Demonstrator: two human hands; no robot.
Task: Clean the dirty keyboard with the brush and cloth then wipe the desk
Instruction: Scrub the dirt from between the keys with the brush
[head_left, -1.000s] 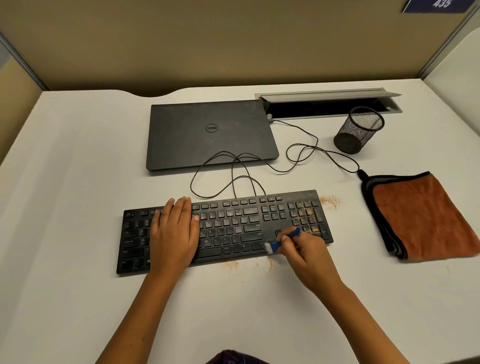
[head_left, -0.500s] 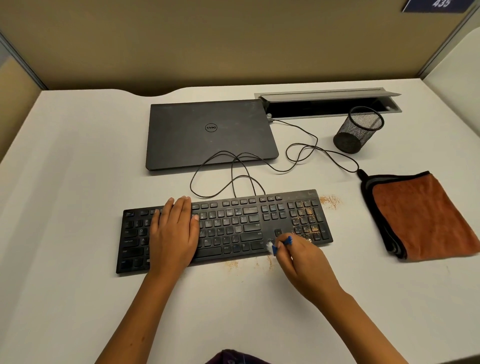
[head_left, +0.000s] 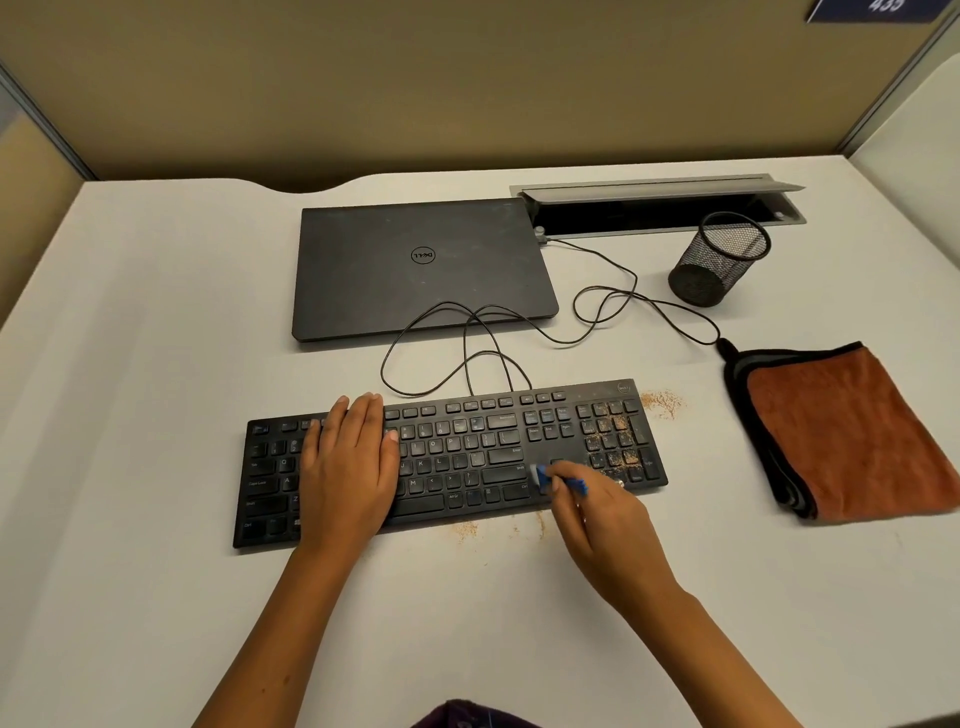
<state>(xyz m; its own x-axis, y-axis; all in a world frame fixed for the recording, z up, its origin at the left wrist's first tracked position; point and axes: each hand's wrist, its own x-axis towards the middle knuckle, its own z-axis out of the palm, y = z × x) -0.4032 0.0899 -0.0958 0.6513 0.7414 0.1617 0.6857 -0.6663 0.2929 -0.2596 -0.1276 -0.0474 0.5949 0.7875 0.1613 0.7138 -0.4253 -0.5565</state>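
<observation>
A black keyboard (head_left: 467, 452) lies across the middle of the white desk (head_left: 130, 364), with brown dust on its number pad. My left hand (head_left: 350, 467) rests flat on the keyboard's left half, fingers together. My right hand (head_left: 605, 525) grips a small blue brush (head_left: 563, 479) whose pale bristles touch the keys near the arrow cluster. More brown dust (head_left: 661, 402) lies on the desk past the keyboard's right end, and some below its front edge. An orange cloth (head_left: 852, 436) with a black border lies folded at the right.
A shut black laptop (head_left: 421, 265) sits behind the keyboard, and the keyboard's cable (head_left: 597, 306) loops between them. A black mesh pen cup (head_left: 719, 260) stands at the back right in front of an open cable tray (head_left: 660, 205). Partition walls enclose the desk.
My right hand drew the brush down toward the keyboard's front edge, then back up a little onto the keys. My left hand stayed put.
</observation>
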